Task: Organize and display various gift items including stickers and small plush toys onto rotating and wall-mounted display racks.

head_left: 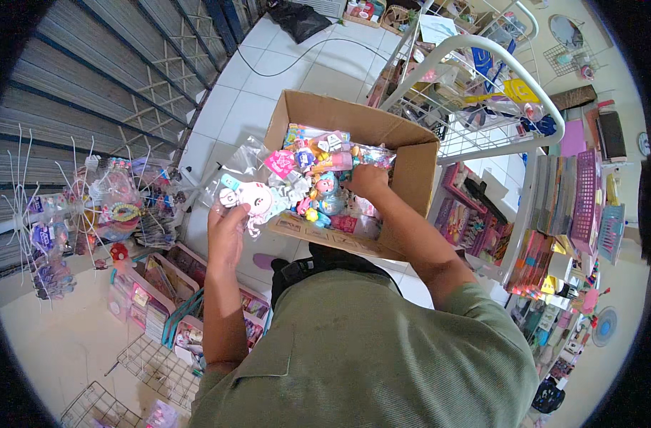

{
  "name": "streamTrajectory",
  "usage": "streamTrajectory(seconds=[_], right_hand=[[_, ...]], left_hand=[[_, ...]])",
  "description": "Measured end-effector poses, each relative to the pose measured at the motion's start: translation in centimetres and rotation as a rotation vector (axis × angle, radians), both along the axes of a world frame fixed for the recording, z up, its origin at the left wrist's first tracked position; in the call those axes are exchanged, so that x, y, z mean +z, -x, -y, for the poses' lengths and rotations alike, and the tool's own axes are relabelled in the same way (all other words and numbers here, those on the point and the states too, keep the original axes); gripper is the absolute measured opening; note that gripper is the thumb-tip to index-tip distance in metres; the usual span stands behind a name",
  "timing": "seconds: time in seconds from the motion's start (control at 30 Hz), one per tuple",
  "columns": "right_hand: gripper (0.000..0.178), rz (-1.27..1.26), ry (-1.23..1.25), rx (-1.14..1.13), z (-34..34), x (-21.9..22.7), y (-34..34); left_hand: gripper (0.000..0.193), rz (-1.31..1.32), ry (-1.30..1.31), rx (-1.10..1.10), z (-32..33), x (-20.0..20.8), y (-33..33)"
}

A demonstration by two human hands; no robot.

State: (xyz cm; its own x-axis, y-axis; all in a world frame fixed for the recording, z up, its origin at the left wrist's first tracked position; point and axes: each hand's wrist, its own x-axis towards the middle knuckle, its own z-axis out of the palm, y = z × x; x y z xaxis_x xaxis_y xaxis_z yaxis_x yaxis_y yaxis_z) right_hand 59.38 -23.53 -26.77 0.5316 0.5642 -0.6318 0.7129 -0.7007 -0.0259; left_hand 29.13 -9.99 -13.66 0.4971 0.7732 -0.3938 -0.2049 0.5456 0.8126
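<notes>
My left hand (227,232) is closed on a clear plastic packet (258,196) holding a white, round-faced figure, at the left side of an open cardboard box (415,171). Other small packaged pieces, including a pink card (280,164), lie close beside that packet. Inside the box, my right hand (368,181) reaches down among the goods with its fingers curled; their tips are hidden, and what they grip I cannot make out. Left of these fingers sits a blue toy figure (327,187) in clear wrapping, with several colourful toy packets around it.
A white wire rack (475,146) crowded with goods stands to the right. Hanging packets (118,192) on wire hooks fill the left, below a folding metal gate (133,78). Pink baskets (136,289) stand at lower left; a black bag (297,21) lies on the tiled floor.
</notes>
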Motion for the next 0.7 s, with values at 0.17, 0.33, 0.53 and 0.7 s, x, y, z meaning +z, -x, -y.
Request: streamTrajectory(seconds=[0.17,0.33,0.53,0.7], right_hand=[[0.056,-0.017,-0.12,-0.162,2.1,1.7,-3.4],[0.04,-0.322,-0.566,-0.386,4.5,7.7,-7.2],[0.017,-0.74,-1.021,-0.629,5.8,8.3,-8.6],[0.018,-1.015,-1.208,-0.784,5.7,9.6,-8.0]], left_hand=[[0.039,0.011,0.054,0.084,-0.1,-0.4,0.2],[0.034,0.011,0.111,0.088,-0.2,-1.8,0.5],[0.031,0.025,0.126,0.079,-0.2,-2.0,-0.5],[0.034,0.043,0.125,0.051,-0.3,-2.2,-0.8]])
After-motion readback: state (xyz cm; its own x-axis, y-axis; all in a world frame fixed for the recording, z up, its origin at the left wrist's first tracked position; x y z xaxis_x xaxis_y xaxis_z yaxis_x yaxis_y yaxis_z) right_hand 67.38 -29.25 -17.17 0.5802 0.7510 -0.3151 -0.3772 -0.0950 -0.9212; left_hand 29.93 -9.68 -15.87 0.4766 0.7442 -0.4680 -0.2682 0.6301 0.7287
